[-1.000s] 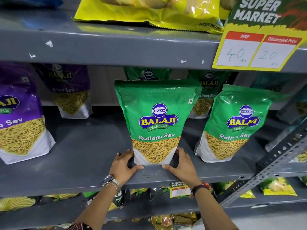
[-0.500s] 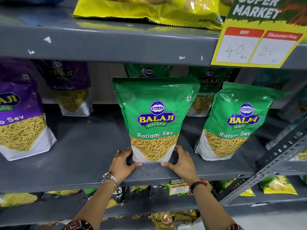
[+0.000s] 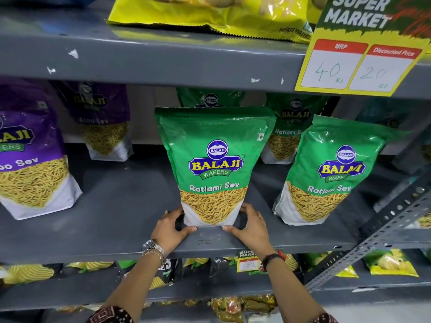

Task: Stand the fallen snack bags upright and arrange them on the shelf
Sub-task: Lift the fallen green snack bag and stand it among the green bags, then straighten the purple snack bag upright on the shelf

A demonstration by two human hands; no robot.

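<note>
The green bag (image 3: 214, 164) stands upright at the centre of the frame, on the grey shelf (image 3: 121, 220) near its front edge, its label facing the camera. The left hand (image 3: 171, 229) cups the bag's lower left corner, thumb along the shelf under the white base and fingers curled at its side. The right hand (image 3: 250, 227) mirrors it at the lower right corner, thumb tip touching the base and fingers spread narrowly against the side. Both hands touch the bag lightly rather than clamp it.

Compared with half a second ago, the bag sits in nearly the same spot, and the hands have stayed at its two bottom corners. The fingers look slightly more curled and drawn in close to the base.

A second green bag (image 3: 326, 173) stands just beside it at right centre, tilted a little to the right, not touching. Two more green bags stand behind, partly hidden. A purple bag (image 3: 32, 164) stands at the left edge, well apart, with another purple bag (image 3: 102, 122) behind it. A yellow price card (image 3: 363, 64) hangs from the shelf above, upper right.
</note>
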